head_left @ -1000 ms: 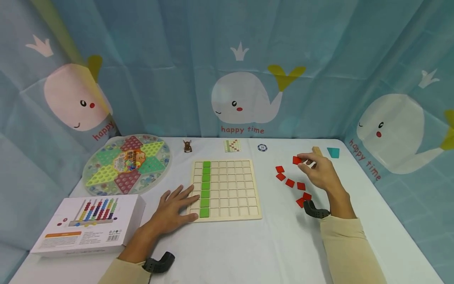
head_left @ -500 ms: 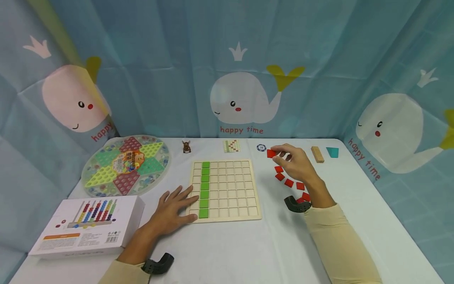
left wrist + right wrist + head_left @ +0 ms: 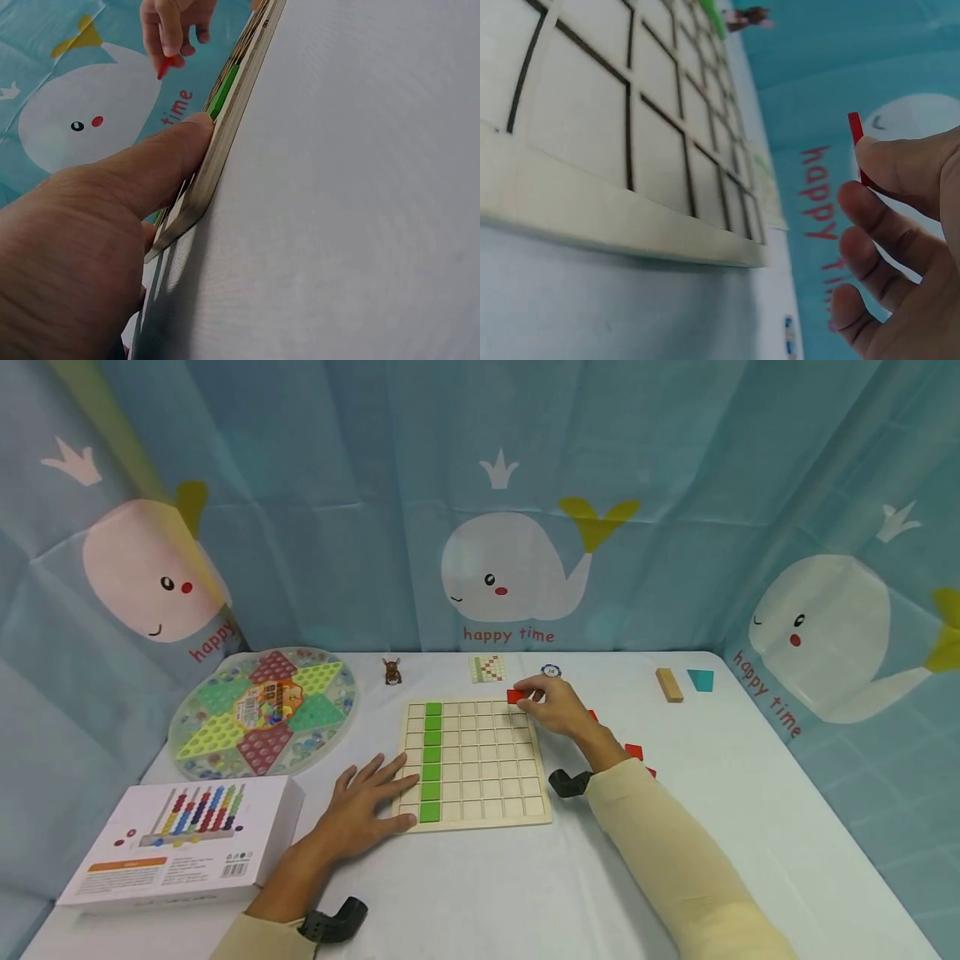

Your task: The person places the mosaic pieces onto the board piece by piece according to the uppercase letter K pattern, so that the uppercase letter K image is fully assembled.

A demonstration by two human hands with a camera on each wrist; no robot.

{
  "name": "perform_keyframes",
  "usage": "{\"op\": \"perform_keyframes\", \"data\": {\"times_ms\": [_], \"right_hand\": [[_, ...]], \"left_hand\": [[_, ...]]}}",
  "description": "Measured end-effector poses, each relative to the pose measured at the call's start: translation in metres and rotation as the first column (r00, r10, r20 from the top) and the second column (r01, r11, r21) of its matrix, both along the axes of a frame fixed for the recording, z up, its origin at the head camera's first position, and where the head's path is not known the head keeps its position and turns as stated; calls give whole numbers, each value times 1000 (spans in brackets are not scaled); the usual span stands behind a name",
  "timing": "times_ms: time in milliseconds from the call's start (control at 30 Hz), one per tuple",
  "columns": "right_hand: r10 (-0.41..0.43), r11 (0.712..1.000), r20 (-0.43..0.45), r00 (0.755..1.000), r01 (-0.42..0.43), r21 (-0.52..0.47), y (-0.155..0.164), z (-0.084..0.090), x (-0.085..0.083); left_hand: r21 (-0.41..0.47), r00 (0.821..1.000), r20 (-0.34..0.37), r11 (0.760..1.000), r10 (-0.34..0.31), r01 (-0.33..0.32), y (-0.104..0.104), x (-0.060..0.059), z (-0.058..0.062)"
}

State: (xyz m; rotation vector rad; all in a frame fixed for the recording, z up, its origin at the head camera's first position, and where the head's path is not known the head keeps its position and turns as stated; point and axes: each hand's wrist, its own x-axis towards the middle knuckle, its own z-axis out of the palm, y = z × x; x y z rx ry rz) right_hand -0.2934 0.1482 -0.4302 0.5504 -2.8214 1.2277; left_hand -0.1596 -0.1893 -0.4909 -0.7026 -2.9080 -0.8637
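Note:
A wooden grid board (image 3: 480,760) lies in the middle of the white table, its second column filled with green tiles (image 3: 432,760). My left hand (image 3: 367,810) rests flat on the board's front-left corner, fingers straight; the left wrist view shows a finger (image 3: 150,169) against the board's edge (image 3: 225,142). My right hand (image 3: 551,706) pinches a red tile (image 3: 516,697) just above the board's far-right corner. That red tile (image 3: 855,139) sits between thumb and finger in the right wrist view, above the board (image 3: 615,135). More red tiles (image 3: 633,752) lie right of the board, partly hidden by my arm.
A round Chinese checkers board (image 3: 262,710) sits at the left, a white abacus box (image 3: 180,847) at the front left. Along the back stand a small brown figurine (image 3: 391,672), a pattern card (image 3: 489,668), a poker chip (image 3: 551,671), a wooden block (image 3: 669,684) and a teal piece (image 3: 701,680).
My right hand has carried a red tile leftward from the loose red tiles to above the board's far-right corner. The left hand stays on the board.

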Motion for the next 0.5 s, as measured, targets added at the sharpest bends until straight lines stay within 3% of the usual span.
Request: {"op": "perform_keyframes", "data": {"times_ms": [300, 500], "right_hand": [[15, 996, 64, 998, -21, 91, -17, -22, -19], [-7, 986, 59, 998, -3, 167, -26, -31, -23]], "left_hand": [[-2, 1000, -9, 1000, 4, -4, 0, 0, 1], [-6, 1000, -1, 1000, 1, -1, 1, 1, 1]]}}
